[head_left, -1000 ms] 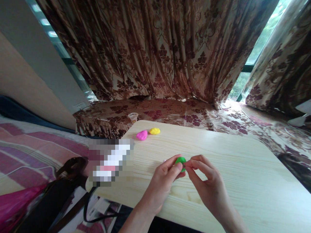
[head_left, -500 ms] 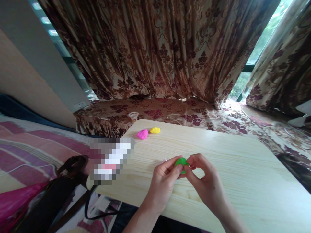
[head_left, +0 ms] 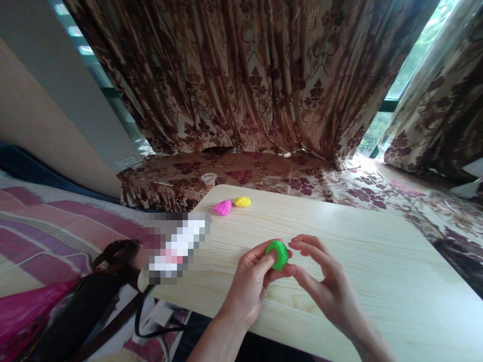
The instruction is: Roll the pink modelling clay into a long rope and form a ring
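A flattened lump of green clay [head_left: 277, 254] is pinched between the thumb and fingers of my left hand [head_left: 251, 284], just above the light wooden table [head_left: 377, 261]. My right hand [head_left: 324, 281] is beside it on the right, fingers curled and slightly apart, its thumb reaching under the clay's lower edge. A pink clay lump [head_left: 223, 207] and a yellow clay lump [head_left: 242, 201] lie side by side near the table's far left corner.
A small clear cup [head_left: 209, 179] stands on the patterned cloth behind the table. Heavy floral curtains [head_left: 241, 75] hang at the back. A dark bag with straps [head_left: 90, 306] and a striped bedcover [head_left: 56, 231] lie to the left. A blurred patch covers the table's left edge.
My right fingers have come off the top of the green clay and opened a little. The left hand now shows the clay's flat face more fully.
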`<state>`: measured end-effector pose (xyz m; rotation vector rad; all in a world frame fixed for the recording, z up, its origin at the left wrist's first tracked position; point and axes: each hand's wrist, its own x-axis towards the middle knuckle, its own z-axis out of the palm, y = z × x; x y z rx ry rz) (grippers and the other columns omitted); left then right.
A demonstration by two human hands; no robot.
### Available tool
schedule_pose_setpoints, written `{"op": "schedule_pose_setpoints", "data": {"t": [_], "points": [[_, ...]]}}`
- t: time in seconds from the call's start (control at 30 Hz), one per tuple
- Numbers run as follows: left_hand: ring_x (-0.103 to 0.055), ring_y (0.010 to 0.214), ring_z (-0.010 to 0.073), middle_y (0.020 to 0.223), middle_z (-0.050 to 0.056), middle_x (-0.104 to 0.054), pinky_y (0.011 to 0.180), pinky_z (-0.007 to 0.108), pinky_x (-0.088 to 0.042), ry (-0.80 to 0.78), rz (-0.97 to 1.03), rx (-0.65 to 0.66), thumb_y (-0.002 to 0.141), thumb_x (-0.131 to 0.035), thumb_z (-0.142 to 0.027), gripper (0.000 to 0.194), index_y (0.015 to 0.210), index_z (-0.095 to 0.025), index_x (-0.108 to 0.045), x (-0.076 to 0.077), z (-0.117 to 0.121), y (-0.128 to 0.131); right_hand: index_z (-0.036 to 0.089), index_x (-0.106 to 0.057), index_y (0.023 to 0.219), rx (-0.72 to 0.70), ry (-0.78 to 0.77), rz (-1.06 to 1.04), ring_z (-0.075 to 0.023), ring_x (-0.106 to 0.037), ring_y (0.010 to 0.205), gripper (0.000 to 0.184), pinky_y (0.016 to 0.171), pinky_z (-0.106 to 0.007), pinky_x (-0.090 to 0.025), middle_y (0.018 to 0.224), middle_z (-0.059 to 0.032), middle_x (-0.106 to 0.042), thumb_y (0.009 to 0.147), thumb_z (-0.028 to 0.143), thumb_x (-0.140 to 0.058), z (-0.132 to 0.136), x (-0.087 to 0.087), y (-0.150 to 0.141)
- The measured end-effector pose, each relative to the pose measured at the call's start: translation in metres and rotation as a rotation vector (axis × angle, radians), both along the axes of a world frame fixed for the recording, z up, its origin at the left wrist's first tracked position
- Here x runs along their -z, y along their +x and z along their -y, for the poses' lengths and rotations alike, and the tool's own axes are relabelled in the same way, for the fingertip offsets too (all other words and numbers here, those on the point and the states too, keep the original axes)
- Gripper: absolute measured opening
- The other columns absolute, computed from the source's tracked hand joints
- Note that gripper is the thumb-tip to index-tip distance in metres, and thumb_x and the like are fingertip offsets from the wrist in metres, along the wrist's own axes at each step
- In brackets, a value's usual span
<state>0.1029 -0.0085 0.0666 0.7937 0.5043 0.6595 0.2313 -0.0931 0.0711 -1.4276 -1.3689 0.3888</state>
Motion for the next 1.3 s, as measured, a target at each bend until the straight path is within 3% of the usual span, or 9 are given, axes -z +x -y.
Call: {"op": "schedule_pose_setpoints", "data": {"t": [0.1, 0.33, 0.53, 0.67, 0.87, 0.97, 1.1, 1.23, 1.3], "points": [[-0.064, 0.077, 0.0154, 0.091, 0.009, -0.067, 0.069, 0.022, -0.050, -0.015, 0.043, 0.055, 0.084, -0.056, -0.025, 0.021, 0.099, -0.013, -0.066, -0.006, 0.001, 0.003, 0.026, -0.056, 0.116, 0.063, 0.019, 0.126, -0.0243, -0.045, 0.114, 0.038, 0.096, -0.038, -0.039, 0.122, -0.0071, -0.047, 0.079, 0.022, -0.066, -0.003, 0.003, -0.006], [-0.063, 0.087, 0.0214, 0.092, 0.012, -0.067, 0.079, 0.033, -0.050, 0.034, 0.023, -0.029, 0.091, -0.044, -0.036, 0.035, 0.102, -0.010, -0.064, -0.018, 0.018, 0.008, 0.026, -0.060, 0.111, 0.136, 0.046, 0.120, -0.0219, -0.053, 0.096, 0.026, 0.078, -0.036, -0.048, 0.107, -0.0072, -0.052, 0.085, 0.022, -0.057, -0.006, 0.002, -0.004], [-0.062, 0.091, 0.0210, 0.095, 0.008, -0.066, 0.076, 0.031, -0.051, 0.150, -0.057, -0.031, 0.085, -0.055, -0.038, 0.029, 0.099, -0.015, -0.063, -0.015, 0.021, 0.013, 0.027, -0.065, 0.103, 0.118, 0.082, 0.276, -0.0229, -0.053, 0.091, 0.023, 0.073, -0.037, -0.049, 0.097, -0.0072, -0.057, 0.085, 0.017, -0.054, -0.006, -0.001, -0.002], [-0.064, 0.086, 0.0217, 0.094, 0.011, -0.067, 0.075, 0.034, -0.052, 0.098, -0.043, 0.039, 0.086, -0.054, -0.038, 0.031, 0.101, -0.012, -0.062, -0.010, 0.018, 0.011, 0.028, -0.063, 0.110, 0.001, -0.003, 0.191, -0.0230, -0.054, 0.100, 0.025, 0.083, -0.037, -0.048, 0.103, -0.0068, -0.057, 0.087, 0.023, -0.055, 0.002, -0.007, 0.011], [-0.064, 0.088, 0.0227, 0.092, 0.011, -0.068, 0.080, 0.033, -0.049, 0.087, -0.029, 0.054, 0.088, -0.051, -0.036, 0.031, 0.101, -0.011, -0.064, -0.014, 0.017, 0.004, 0.025, -0.055, 0.120, -0.039, -0.036, 0.193, -0.0254, -0.047, 0.114, 0.040, 0.095, -0.039, -0.042, 0.123, -0.0084, -0.050, 0.082, 0.028, -0.064, 0.006, -0.011, 0.014], [-0.063, 0.092, 0.0227, 0.101, 0.011, -0.066, 0.087, 0.037, -0.046, -0.024, 0.100, 0.194, 0.090, -0.043, -0.041, 0.039, 0.110, -0.012, -0.061, -0.015, 0.015, 0.002, 0.026, -0.059, 0.112, 0.005, 0.065, 0.216, -0.0251, -0.049, 0.111, 0.029, 0.091, -0.041, -0.044, 0.116, -0.0072, -0.055, 0.083, 0.020, -0.061, 0.004, -0.006, 0.007], [-0.064, 0.083, 0.0188, 0.095, 0.011, -0.065, 0.079, 0.033, -0.049, -0.278, 0.226, 0.241, 0.090, -0.038, -0.051, 0.049, 0.112, -0.012, -0.058, -0.013, 0.011, 0.005, 0.028, -0.059, 0.110, 0.142, 0.246, 0.321, -0.0264, -0.048, 0.110, 0.034, 0.089, -0.046, -0.043, 0.111, -0.0056, -0.060, 0.082, 0.008, -0.057, 0.001, 0.002, -0.006], [-0.060, 0.064, 0.0100, 0.077, 0.003, -0.062, 0.059, 0.020, -0.047, -0.473, 0.198, 0.051, 0.083, -0.056, -0.044, 0.032, 0.090, -0.013, -0.059, -0.009, 0.004, 0.009, 0.030, -0.059, 0.112, 0.023, 0.115, 0.483, -0.0293, -0.039, 0.121, 0.034, 0.095, -0.051, -0.037, 0.114, -0.0025, -0.061, 0.082, 0.013, -0.059, 0.000, -0.001, -0.017], [-0.056, 0.057, 0.0073, 0.071, 0.000, -0.059, 0.052, 0.017, -0.044, -0.472, 0.138, -0.084, 0.079, -0.063, -0.039, 0.026, 0.087, -0.015, -0.057, -0.007, -0.003, 0.008, 0.029, -0.057, 0.117, -0.053, 0.063, 0.448, -0.0285, -0.037, 0.123, 0.037, 0.097, -0.049, -0.037, 0.118, -0.0034, -0.060, 0.083, 0.016, -0.059, 0.004, -0.004, -0.018]]}}
